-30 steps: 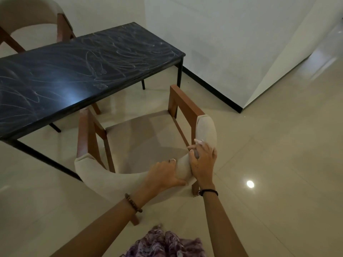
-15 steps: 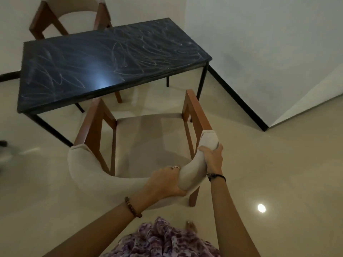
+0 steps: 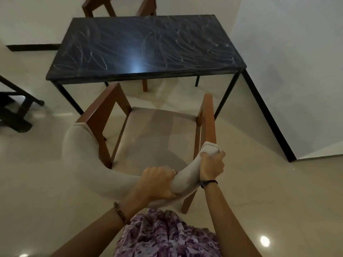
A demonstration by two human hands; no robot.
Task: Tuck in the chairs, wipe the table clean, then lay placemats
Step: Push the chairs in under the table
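Both hands grip padded backrest of near chair [image 3: 156, 134]: left hand [image 3: 156, 182] mid-curve, right hand [image 3: 210, 165] at its right end. Chair faces scribble-marked bench [image 3: 148, 47], not tucked in.

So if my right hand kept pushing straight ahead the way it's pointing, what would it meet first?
Right hand grips the chair backrest. Straight ahead it would probably run along the wooden right armrest, then reach the table's near edge; depth is unclear.
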